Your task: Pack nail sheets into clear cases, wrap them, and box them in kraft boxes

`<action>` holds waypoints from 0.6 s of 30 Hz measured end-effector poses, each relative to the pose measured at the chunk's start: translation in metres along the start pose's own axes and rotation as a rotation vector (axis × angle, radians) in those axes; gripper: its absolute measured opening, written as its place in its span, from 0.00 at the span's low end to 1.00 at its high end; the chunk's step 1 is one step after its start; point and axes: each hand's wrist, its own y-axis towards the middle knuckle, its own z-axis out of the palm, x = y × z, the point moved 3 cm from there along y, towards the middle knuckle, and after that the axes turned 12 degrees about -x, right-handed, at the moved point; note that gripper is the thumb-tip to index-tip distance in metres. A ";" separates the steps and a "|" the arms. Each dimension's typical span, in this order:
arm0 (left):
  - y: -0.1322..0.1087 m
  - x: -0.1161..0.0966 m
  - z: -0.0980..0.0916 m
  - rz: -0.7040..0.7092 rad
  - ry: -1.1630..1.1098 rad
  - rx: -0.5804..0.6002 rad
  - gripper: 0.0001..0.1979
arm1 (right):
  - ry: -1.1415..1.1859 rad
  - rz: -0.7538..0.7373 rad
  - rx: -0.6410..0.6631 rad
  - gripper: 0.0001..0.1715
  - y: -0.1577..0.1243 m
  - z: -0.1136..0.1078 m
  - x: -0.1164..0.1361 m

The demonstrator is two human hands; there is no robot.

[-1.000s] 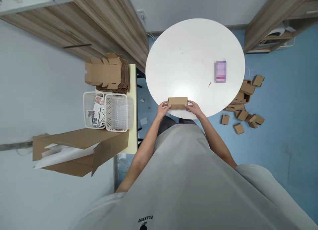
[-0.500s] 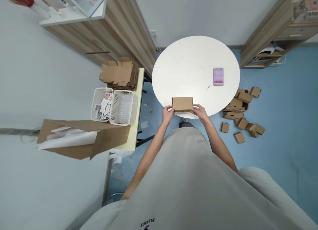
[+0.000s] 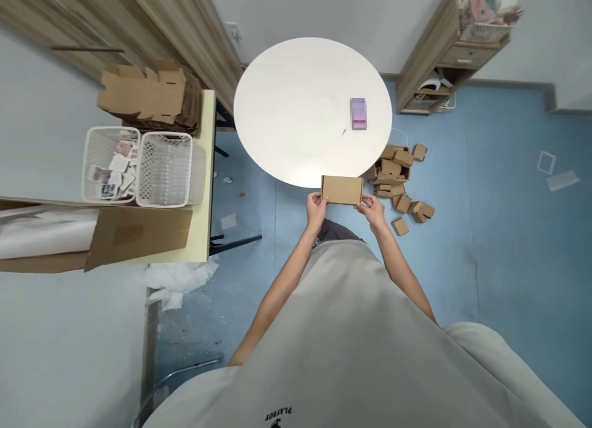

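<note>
I had a small cardboard box gripped by its two short ends, the fingers of my left hand pinching one and those of my right hand the other. It sat level in view at the near rim of the round white desk, mostly past it; I couldn't tell whether it touched. Its folding looked finished to me, the broad face flat and apparently closed. Farther across that desk lay a blurred purple item. On the floor to my right were heaped brown boxes, mostly folded up, it seemed. To my left, the pale yellow desk bore a thick stack of cardboard blanks, which I judged unfolded yet, beside two white baskets.
</note>
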 end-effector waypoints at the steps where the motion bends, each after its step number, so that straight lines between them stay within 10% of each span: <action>1: -0.006 0.004 0.004 -0.003 0.026 0.019 0.13 | 0.005 0.014 -0.021 0.31 -0.006 -0.011 -0.006; 10: -0.029 0.013 0.041 0.066 0.323 0.159 0.11 | 0.116 0.148 -0.144 0.25 -0.016 -0.071 -0.044; 18: -0.059 0.035 0.169 0.129 0.449 0.306 0.07 | 0.145 0.205 -0.338 0.23 0.052 -0.174 -0.040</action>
